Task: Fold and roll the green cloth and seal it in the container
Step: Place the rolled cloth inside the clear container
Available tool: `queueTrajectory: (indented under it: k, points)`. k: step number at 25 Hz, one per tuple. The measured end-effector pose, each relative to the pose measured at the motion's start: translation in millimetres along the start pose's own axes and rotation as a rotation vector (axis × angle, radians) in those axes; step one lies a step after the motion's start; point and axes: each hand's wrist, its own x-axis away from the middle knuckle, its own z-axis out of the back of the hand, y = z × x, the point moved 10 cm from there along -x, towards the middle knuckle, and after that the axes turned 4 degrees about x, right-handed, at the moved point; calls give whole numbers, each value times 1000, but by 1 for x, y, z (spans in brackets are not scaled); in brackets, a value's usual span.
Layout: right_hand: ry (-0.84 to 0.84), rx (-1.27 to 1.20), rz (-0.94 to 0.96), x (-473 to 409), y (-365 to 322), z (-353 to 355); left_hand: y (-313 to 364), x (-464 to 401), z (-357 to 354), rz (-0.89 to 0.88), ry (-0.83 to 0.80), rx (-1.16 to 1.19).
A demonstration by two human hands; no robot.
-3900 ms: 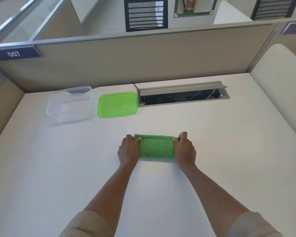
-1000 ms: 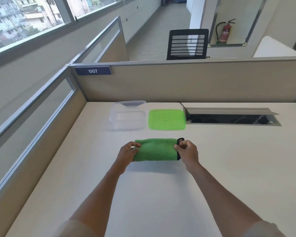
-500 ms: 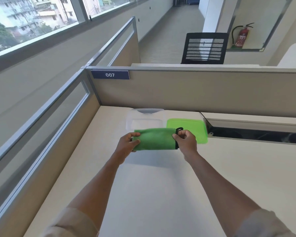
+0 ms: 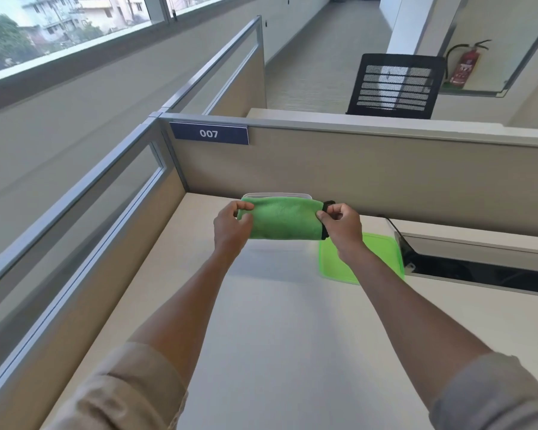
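Rolled green cloth (image 4: 283, 220) held above the clear container (image 4: 277, 195). Left hand (image 4: 232, 226) and right hand (image 4: 342, 226) each pinch one end. Green lid (image 4: 382, 256) lies flat on tabletop (image 4: 292, 336)

Two bare forearms in rolled-up beige sleeves

The left sleeve (image 4: 131, 389) and right sleeve (image 4: 491, 395) are light khaki cloth, creased and bunched near the elbows; wrists and fingers carry nothing visible.

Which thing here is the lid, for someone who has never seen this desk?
Find the blue 007 sign on the beige partition, then the pale desk below it. The flat bright-green plastic lid lies beside the open cable slot, partly behind the right hand's forearm.
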Motion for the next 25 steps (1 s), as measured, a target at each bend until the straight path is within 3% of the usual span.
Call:
queueTrajectory:
  k: [9,16,25]
  points:
    - [-82,82,17,-57,-7,-36,-19,-49,-22,0,-31,-120]
    - [-132,244,126,-65,-5,-61,-28,-59,-37,-70,-64,-381]
    - [-168,887,359,-45,-14,-84,-31,-50,-58,-201,-164,-920]
